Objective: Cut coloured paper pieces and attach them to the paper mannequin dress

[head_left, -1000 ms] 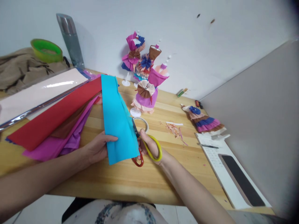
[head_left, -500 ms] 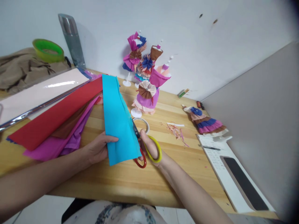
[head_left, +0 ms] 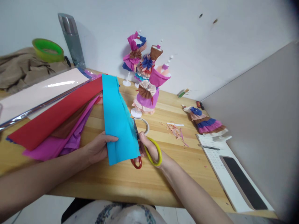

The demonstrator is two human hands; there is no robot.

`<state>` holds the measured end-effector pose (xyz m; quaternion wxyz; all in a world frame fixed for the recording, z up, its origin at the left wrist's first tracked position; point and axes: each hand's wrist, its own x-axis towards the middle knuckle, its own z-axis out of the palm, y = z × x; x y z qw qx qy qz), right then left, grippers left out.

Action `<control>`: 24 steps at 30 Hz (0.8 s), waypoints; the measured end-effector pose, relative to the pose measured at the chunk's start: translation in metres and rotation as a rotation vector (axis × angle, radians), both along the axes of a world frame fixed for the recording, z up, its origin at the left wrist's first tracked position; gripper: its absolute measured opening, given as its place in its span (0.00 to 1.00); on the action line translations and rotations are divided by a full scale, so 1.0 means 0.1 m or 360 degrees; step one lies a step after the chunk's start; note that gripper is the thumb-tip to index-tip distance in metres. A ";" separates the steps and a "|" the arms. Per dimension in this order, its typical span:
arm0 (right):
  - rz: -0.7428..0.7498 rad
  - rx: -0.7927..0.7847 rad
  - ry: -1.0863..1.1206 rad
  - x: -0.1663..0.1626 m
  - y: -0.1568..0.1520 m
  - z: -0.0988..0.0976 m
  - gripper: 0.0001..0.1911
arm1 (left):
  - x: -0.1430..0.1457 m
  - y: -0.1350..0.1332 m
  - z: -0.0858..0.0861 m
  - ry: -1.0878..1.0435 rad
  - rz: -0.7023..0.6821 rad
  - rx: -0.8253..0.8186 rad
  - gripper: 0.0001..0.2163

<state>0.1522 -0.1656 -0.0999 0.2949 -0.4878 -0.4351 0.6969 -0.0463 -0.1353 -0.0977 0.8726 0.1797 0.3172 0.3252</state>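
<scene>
A folded strip of blue crepe paper (head_left: 116,124) stands tilted in front of me, its left edge pinched in my left hand (head_left: 100,147) with the thumb lying across the front. My right hand (head_left: 149,148) grips a pair of scissors (head_left: 153,151) that has one yellow and one red handle loop. The dark blades sit at the right edge of the blue paper, and part of them is hidden behind it. Just beyond the blades a roll of tape (head_left: 147,126) lies flat on the wooden table (head_left: 163,183).
Small dress forms in paper gowns (head_left: 147,96) stand by the wall; another paper dress (head_left: 207,123) lies at the right. Paper scraps (head_left: 178,133), a notebook (head_left: 215,161) and a phone (head_left: 243,182) are nearby. Red paper (head_left: 58,109), a bottle (head_left: 72,40) and a green tape roll (head_left: 48,49) are left.
The scissor loops have spread apart, the red one shifting left under the paper's lower edge. My left hand and the blue paper have hardly moved.
</scene>
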 end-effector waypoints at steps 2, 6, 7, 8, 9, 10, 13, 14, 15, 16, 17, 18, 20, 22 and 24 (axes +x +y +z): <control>0.0025 -0.0030 0.0002 0.01 0.01 -0.01 0.42 | 0.00 0.00 0.01 -0.0021 -0.0024 0.0006 0.33; 0.0038 -0.0080 0.0008 0.01 0.04 0.00 0.42 | 0.00 -0.01 0.01 0.0000 -0.0032 0.0014 0.33; 0.0024 -0.0082 0.0015 0.01 0.04 0.01 0.42 | 0.00 -0.01 0.01 0.0004 -0.0018 0.0012 0.34; 0.0012 -0.0081 0.0020 0.00 0.05 0.01 0.42 | 0.00 -0.01 0.01 0.0009 -0.0003 0.0006 0.35; 0.0002 -0.0080 0.0023 0.00 0.05 0.01 0.42 | 0.00 -0.01 0.01 0.0014 0.0009 -0.0001 0.36; -0.0010 -0.0081 0.0019 0.00 0.06 0.01 0.42 | 0.00 -0.01 0.01 0.0024 0.0015 -0.0010 0.37; -0.0071 -0.0103 -0.0026 -0.02 0.06 0.01 0.43 | 0.00 -0.01 0.00 0.0038 0.0025 -0.0026 0.39; -0.0107 -0.0122 -0.0034 -0.03 0.06 0.01 0.43 | 0.00 -0.01 0.00 0.0036 0.0024 -0.0027 0.39; -0.0145 -0.0147 -0.0033 -0.04 0.06 0.01 0.42 | 0.00 0.00 0.00 0.0033 0.0022 -0.0028 0.38; -0.0179 -0.0171 -0.0031 -0.05 0.06 0.01 0.42 | 0.00 0.00 -0.01 0.0028 0.0021 -0.0027 0.38; -0.0208 -0.0187 -0.0031 -0.06 0.06 0.02 0.42 | 0.00 0.00 -0.01 0.0015 0.0014 -0.0019 0.37; -0.0226 -0.0193 -0.0034 -0.06 0.06 0.02 0.41 | 0.00 0.00 -0.02 -0.0011 -0.0004 -0.0006 0.36; -0.0229 -0.0174 -0.0052 -0.07 0.05 0.03 0.40 | -0.01 0.01 -0.04 -0.0080 -0.0045 0.0039 0.34; -0.0218 -0.0148 -0.0066 -0.08 0.05 0.04 0.39 | -0.02 0.01 -0.07 -0.0130 -0.0087 0.0075 0.31; -0.0204 -0.0136 -0.0087 -0.08 0.06 0.05 0.38 | -0.03 0.01 -0.10 -0.0157 -0.0109 0.0093 0.27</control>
